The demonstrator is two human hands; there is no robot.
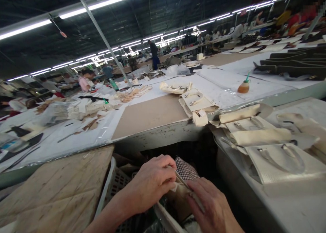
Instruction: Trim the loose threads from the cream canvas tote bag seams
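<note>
Two bare hands work at the bottom centre, seen from above by the person they belong to. Between them, low over a dark gap in front of a long table (221,90), is a piece (179,195) with a pale, stiff edge and a tan inner face. The left hand (152,180) comes in from the lower left, its fingers bent and pinched together with the thumb on the upper end of that edge. The right hand (211,202) comes from the lower right, its fingers and thumb clamped on the edge farther down. A checked cloth (187,168) in black and white shows just beyond the piece.

Beside the left forearm stands a white basket (119,180) with holes in its side, and left of that lies a creased brown board (58,189). To the right, a grey bench (292,205) carries cream bags (282,161) with loop handles, lying in a row. More cream goods (195,100) lie on the table's near edge, next to a flat brown sheet (152,114). Farther right sits a bottle (243,87) of amber liquid with a green spout. Beyond, other people work under long rows of lights
</note>
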